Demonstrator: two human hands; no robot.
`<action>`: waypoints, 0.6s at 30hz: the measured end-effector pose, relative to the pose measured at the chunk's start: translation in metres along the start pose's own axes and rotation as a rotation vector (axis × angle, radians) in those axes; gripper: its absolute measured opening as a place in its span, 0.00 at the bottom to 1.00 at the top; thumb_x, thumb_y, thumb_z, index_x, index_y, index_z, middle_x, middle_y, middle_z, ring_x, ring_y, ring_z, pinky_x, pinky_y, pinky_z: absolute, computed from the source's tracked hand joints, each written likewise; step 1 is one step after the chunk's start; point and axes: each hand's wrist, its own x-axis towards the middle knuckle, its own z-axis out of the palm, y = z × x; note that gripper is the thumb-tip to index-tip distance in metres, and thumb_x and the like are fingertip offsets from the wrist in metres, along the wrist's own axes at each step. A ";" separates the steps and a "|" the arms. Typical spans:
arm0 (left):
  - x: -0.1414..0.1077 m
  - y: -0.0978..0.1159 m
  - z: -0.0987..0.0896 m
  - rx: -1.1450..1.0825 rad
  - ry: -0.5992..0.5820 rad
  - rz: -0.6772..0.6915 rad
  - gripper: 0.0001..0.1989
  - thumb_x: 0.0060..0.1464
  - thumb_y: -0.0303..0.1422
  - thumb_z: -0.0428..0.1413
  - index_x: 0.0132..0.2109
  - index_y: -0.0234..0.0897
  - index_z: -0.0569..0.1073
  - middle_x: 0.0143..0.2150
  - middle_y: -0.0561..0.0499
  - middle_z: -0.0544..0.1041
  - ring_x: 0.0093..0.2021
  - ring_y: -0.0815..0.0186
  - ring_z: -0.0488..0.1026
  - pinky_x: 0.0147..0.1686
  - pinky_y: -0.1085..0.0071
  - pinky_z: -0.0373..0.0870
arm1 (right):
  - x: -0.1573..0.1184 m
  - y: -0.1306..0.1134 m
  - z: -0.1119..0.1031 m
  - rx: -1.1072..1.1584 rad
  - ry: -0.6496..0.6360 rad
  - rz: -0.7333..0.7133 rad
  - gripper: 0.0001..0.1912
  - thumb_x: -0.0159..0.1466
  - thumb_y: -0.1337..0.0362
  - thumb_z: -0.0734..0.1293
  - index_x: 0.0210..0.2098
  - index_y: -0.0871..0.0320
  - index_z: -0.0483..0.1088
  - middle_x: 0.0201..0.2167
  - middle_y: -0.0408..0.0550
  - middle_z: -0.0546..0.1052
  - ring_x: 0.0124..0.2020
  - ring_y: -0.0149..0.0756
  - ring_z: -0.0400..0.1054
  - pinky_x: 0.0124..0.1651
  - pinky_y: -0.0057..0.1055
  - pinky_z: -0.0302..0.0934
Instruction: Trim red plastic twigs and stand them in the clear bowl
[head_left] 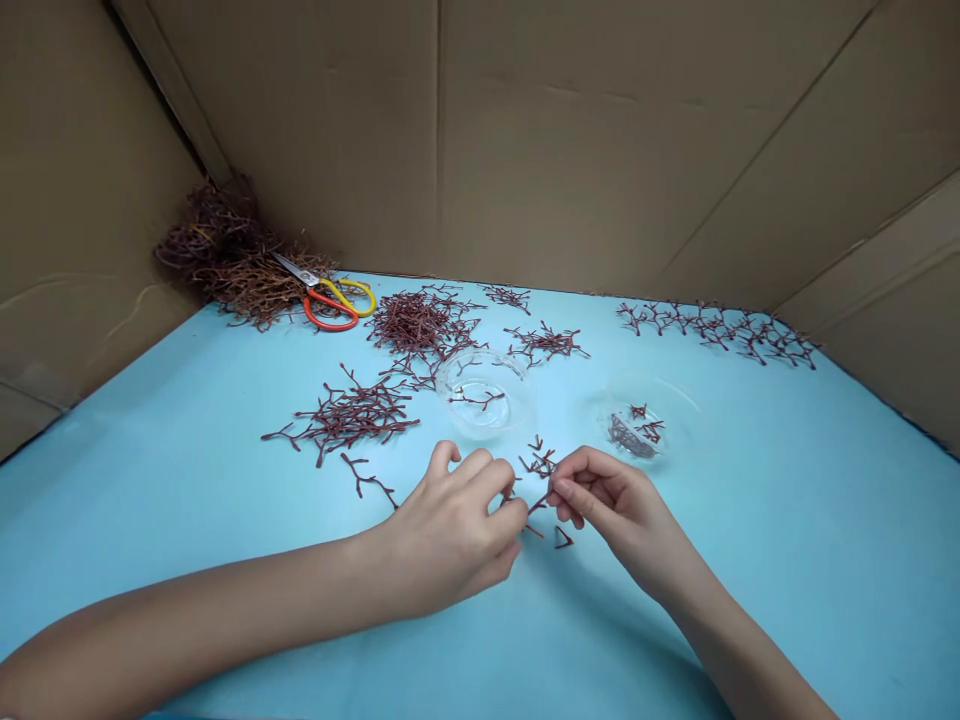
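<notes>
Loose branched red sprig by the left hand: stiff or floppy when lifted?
The branched red sprig probably lifts stiff: it holds its forked shape lying flat. Being so thin, it is likely light. The fine side twigs look brittle and may snap if pinched hard.

Sprig in my grip [537,504]: dry, rough, matt. Scissors [313,284]: shiny steel blades, glossy plastic handles. Dish [484,362]: clear, smooth, glossy. Worktop [150,520]: smooth, matt blue. Cardboard walls [660,150]: matt, creased.
</notes>
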 end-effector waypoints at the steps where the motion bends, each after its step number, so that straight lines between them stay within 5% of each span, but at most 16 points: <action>1: 0.001 0.000 -0.004 -0.070 -0.047 -0.038 0.09 0.48 0.35 0.52 0.36 0.35 0.68 0.37 0.45 0.65 0.37 0.61 0.61 0.34 0.66 0.53 | -0.001 0.000 -0.001 -0.026 0.000 -0.028 0.12 0.55 0.56 0.62 0.24 0.59 0.62 0.19 0.43 0.69 0.19 0.26 0.61 0.20 0.23 0.57; 4: 0.003 0.001 -0.013 -0.271 -0.114 -0.155 0.16 0.47 0.42 0.53 0.40 0.38 0.68 0.42 0.44 0.60 0.44 0.57 0.57 0.38 0.63 0.56 | -0.003 -0.001 -0.005 -0.116 -0.001 -0.131 0.09 0.57 0.59 0.60 0.25 0.58 0.62 0.19 0.43 0.67 0.20 0.26 0.62 0.20 0.23 0.58; 9: 0.005 -0.002 -0.009 -0.304 -0.072 -0.199 0.05 0.53 0.31 0.48 0.35 0.39 0.68 0.44 0.46 0.58 0.46 0.59 0.55 0.42 0.61 0.54 | -0.008 -0.001 -0.002 -0.269 0.020 -0.291 0.05 0.58 0.66 0.58 0.26 0.57 0.61 0.19 0.41 0.67 0.20 0.27 0.62 0.22 0.23 0.58; 18: 0.006 -0.004 0.002 -0.357 -0.023 -0.167 0.05 0.51 0.26 0.50 0.32 0.38 0.69 0.37 0.51 0.64 0.40 0.65 0.60 0.39 0.67 0.54 | -0.011 -0.001 0.004 -0.391 -0.015 -0.438 0.05 0.59 0.70 0.57 0.27 0.56 0.60 0.20 0.42 0.66 0.20 0.27 0.61 0.22 0.23 0.58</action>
